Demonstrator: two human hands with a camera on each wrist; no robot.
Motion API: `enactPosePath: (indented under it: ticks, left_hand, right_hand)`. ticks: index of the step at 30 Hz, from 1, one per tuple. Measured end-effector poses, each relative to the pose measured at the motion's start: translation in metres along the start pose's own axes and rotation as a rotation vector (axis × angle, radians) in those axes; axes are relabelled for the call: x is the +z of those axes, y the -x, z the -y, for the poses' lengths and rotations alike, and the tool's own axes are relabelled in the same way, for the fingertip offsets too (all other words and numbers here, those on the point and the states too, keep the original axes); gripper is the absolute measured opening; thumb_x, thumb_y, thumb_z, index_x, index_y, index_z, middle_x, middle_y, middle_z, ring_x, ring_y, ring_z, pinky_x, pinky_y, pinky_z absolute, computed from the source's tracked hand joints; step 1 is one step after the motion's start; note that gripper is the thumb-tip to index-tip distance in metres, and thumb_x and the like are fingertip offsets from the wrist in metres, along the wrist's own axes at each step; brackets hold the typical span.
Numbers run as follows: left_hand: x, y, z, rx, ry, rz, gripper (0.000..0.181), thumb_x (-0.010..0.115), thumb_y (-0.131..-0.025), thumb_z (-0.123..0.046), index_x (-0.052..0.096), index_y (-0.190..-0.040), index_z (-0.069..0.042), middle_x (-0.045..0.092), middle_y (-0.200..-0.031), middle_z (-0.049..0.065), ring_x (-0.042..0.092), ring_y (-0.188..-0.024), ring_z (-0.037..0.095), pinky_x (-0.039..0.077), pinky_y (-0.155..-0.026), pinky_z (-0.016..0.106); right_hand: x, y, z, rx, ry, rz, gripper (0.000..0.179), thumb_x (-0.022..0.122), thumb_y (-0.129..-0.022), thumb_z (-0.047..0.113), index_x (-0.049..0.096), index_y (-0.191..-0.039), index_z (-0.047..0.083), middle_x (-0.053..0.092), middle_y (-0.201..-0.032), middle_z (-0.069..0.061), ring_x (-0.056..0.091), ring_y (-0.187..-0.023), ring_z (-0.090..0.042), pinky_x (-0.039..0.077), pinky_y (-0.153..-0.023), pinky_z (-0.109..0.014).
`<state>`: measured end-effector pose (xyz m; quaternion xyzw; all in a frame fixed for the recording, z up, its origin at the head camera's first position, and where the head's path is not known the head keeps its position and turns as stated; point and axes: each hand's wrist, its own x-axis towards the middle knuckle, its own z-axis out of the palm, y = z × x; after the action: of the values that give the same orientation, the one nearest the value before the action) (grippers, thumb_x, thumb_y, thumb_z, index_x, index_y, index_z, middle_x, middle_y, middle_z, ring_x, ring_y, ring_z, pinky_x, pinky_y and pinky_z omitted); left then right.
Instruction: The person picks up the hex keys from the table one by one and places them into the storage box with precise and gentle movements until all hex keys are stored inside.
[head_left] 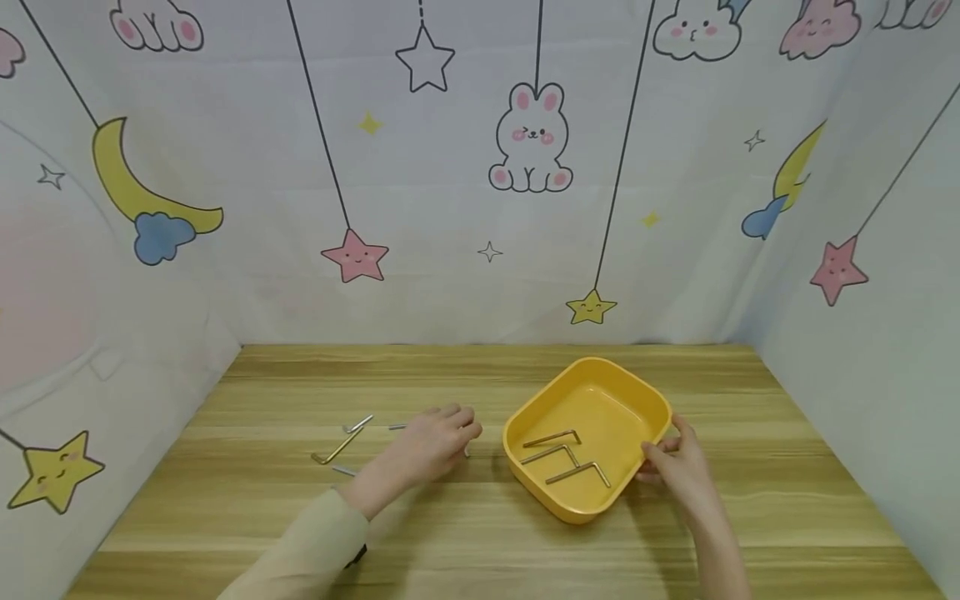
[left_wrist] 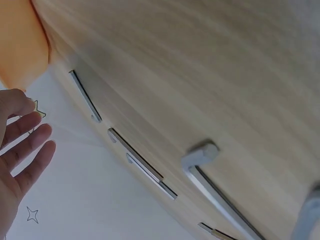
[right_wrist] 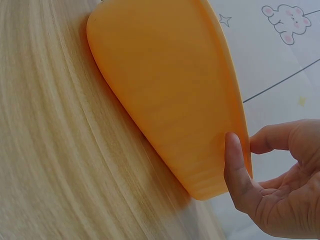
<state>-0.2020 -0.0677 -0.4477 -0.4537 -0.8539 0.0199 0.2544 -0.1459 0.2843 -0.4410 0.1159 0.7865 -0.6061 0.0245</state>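
My R hand (head_left: 678,467) is clamped on the near-right rim of the tray (head_left: 603,417), thumb on one side of the wall, fingers on the other. Tray's a deep yellow tub, approx. rectangular w/ rounded corners, smooth plain walls, slight shine on the floor; looks more orange from my wrists. It sits on the wood-grain table (head_left: 450,542), turned at an angle.

Inside the tray, toward its left/near side, lie 3 hex keys (head_left: 552,437): thin, L-shaped, dull bronze-grey, long arm + short bent end, the near two touching or almost.

My L hand (head_left: 435,442) is left of the tray, fingers apart & slightly bent, nothing in them that I can see. More keys lie on the table left of the tray: a silver key (head_left: 360,423), a brass-coloured key (head_left: 342,446) just beside it, plus other grey ones partly hidden by my hand & forearm. Up close they're straight-shafted w/ short hooked ends.

Behind the tray hangs a white cloth (head_left: 450,167) w/ stars, moons, bunnies etc.
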Motion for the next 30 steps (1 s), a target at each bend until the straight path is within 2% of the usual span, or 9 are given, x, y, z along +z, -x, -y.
enactPosePath:
  ticks: [7,13,18,26,30]
  left_hand:
    - [0.012,0.0,0.009,0.14,-0.09,0.053,0.016,0.07,-0.083,-0.016,0.061,-0.096,-0.019,0.058,-0.088,-0.006,0.055,-0.079,0.011,0.046,-0.065,0.024]
    - [0.017,0.0,0.017,0.245,-0.136,0.089,0.016,0.067,-0.088,-0.02,0.056,-0.099,-0.021,0.058,-0.092,-0.008,0.055,-0.082,0.01,0.046,-0.068,0.024]
    - [0.021,-0.001,0.022,0.308,-0.192,0.116,0.014,0.065,-0.09,-0.024,0.056,-0.101,-0.023,0.058,-0.096,-0.008,0.054,-0.085,0.011,0.046,-0.071,0.025]
    - [0.029,-0.005,0.024,0.433,-0.309,0.206,0.015,0.056,-0.093,-0.019,0.055,-0.107,-0.025,0.055,-0.097,-0.01,0.054,-0.086,0.011,0.048,-0.081,0.027]
    - [0.032,-0.007,0.024,0.452,-0.329,0.234,0.018,0.056,-0.093,-0.019,0.053,-0.109,-0.025,0.055,-0.1,-0.009,0.054,-0.088,0.011,0.048,-0.082,0.027]
  right_hand:
    - [0.002,0.0,0.0,-0.005,-0.003,-0.001,0.08,0.049,-0.095,0.002,-0.009,-0.151,-0.002,0.042,-0.098,-0.012,0.059,-0.068,-0.007,0.058,-0.065,-0.024]
    - [0.003,0.0,0.001,-0.01,-0.024,-0.007,0.081,0.049,-0.094,0.0,-0.008,-0.151,-0.003,0.041,-0.097,-0.011,0.059,-0.067,-0.006,0.058,-0.065,-0.023]
    - [0.002,-0.002,0.0,-0.012,-0.027,-0.009,0.081,0.05,-0.094,0.0,-0.007,-0.151,-0.002,0.041,-0.097,-0.011,0.06,-0.067,-0.006,0.058,-0.065,-0.024]
    - [0.001,-0.002,-0.001,-0.007,-0.016,-0.013,0.081,0.05,-0.094,0.001,-0.007,-0.151,-0.002,0.041,-0.099,-0.012,0.059,-0.069,-0.007,0.058,-0.065,-0.024]
    - [0.0,-0.001,-0.002,-0.003,-0.016,-0.014,0.081,0.05,-0.094,0.001,-0.007,-0.151,-0.002,0.04,-0.099,-0.012,0.059,-0.069,-0.007,0.058,-0.065,-0.024]
